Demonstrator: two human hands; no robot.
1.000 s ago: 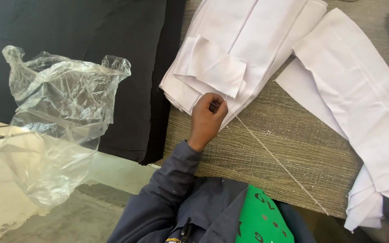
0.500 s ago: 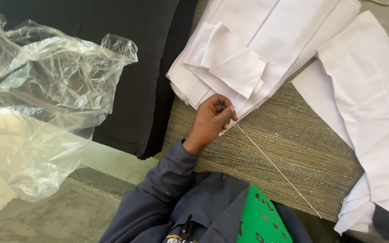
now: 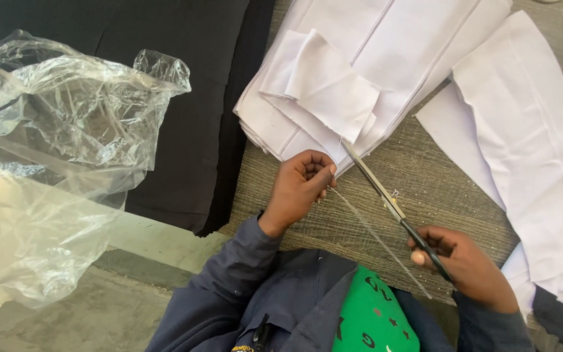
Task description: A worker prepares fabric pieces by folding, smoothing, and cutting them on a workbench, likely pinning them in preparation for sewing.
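A: Scissors (image 3: 386, 195) lie slanted over the wooden table (image 3: 425, 189), tips at the near edge of the white stack (image 3: 360, 78), handles down in the right hand (image 3: 464, 264). Blades look nearly shut; tips touch or almost touch the cloth.

B: Grip on each side?

A: Right hand has its fingers wrapped around the dark handles, so it is holding the scissors. Left hand (image 3: 301, 189) is curled narrow, fingertips pinched together just below the stack's edge. A thin thread (image 3: 376, 238) runs from there toward the body. I cannot tell for sure that the pinch has the thread, but it sits right at its upper end.

B: Why that arrangement?

A: My reading: the pinch keeps the thread taut and clear of the cloth, so the blades meet it cleanly.

B: Surroundings?

A: Black cloth (image 3: 184, 98) left of the stack, crumpled clear plastic bag (image 3: 53, 163) farther left, more white pieces (image 3: 529, 150) at the right.
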